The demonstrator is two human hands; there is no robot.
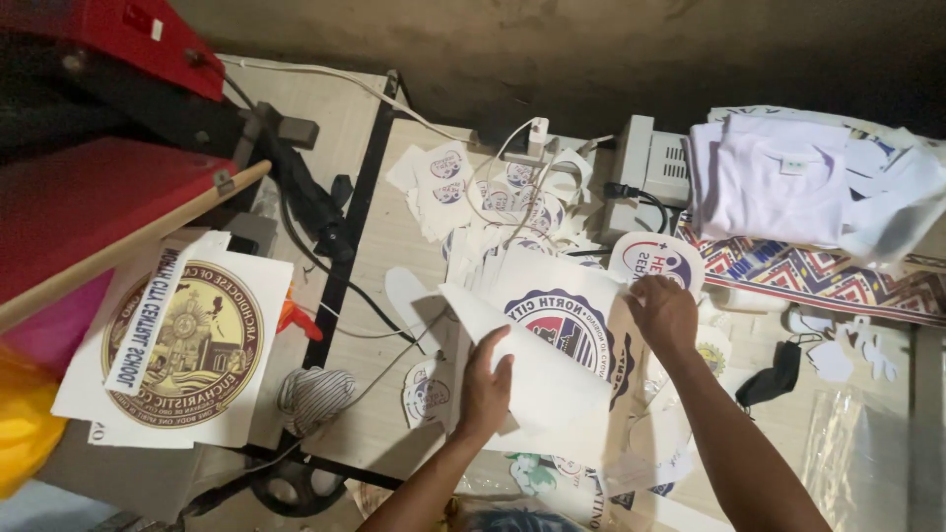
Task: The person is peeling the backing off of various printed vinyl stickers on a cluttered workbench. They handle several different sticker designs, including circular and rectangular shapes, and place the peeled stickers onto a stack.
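My left hand [485, 389] grips a white sheet of paper [532, 365], lifted and bent over a pile of prints in the middle of the table. My right hand [665, 313] presses its fingers on a sheet with a round blue-and-red emblem [570, 325] and holds its upper right edge. More cut-out round emblem prints [463, 182] lie scattered behind the pile. Part of the pile is hidden under the lifted sheet.
A red heat press [99, 187] with a wooden handle stands at the left, above a large sheet with a brown-and-gold round seal [187, 345]. Folded white shirts [778, 177] lie at the back right on patterned cloth. A grey box [650, 167], cables and a black face mask [774, 379] sit nearby.
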